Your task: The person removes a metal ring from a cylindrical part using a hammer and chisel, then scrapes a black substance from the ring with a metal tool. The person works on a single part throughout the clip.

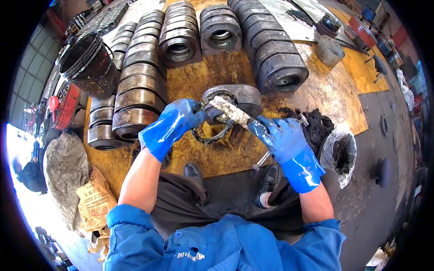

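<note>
My left hand (183, 113), in a blue rubber glove, is closed on the rim of a thin ring (209, 140) smeared with dark grease. My right hand (285, 137), gloved the same way, grips a flat scraper-like tool (230, 109) by its dark handle. Its pale, grease-streaked blade reaches left across the ring's upper part. Below the right glove sticks out a metal rod with a knobbed end (257, 167); whether it belongs to the tool I cannot tell. Just behind the ring, a thick metal collar (248, 97) lies on the stained board.
Rows of thick metal rings (275, 54) lie on their sides across the stained board (212, 72). A grease-coated bucket (88, 65) stands left. Dark greasy clumps (316, 128) and a plastic bag (340, 156) are at right. A paper sack (96, 198) lies at lower left.
</note>
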The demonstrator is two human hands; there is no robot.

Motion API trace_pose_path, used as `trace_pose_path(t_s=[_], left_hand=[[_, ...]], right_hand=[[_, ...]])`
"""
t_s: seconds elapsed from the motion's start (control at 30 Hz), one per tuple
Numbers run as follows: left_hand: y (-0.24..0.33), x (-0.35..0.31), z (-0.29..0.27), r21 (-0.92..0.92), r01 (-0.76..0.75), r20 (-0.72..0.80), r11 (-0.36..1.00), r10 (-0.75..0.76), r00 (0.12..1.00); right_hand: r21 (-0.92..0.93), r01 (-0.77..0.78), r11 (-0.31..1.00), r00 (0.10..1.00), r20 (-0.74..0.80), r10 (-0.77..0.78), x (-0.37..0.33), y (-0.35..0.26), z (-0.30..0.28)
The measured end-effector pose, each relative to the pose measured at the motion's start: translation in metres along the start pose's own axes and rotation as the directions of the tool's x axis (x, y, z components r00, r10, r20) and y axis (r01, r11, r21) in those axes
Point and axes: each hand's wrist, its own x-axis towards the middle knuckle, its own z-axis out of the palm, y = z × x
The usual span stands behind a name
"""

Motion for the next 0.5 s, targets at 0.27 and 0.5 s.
trace_pose_path(t_s=[0.27, 0.5], left_hand=[[-0.007, 0.001, -0.003, -0.048, -0.136, -0.138, 0.990, 0.129, 0.982], [-0.017, 0.002, -0.005, -0.130, -0.127, -0.208, 0.983, 0.098, 0.973]], right_hand=[[0.169, -0.210, 0.963, 0.978, 0.025, 0.209, -0.016, 0.025, 0.031], [0.590, -0.373, 0.716, 0.915, 0.103, 0.391, -0.014, 0.034, 0.038]])
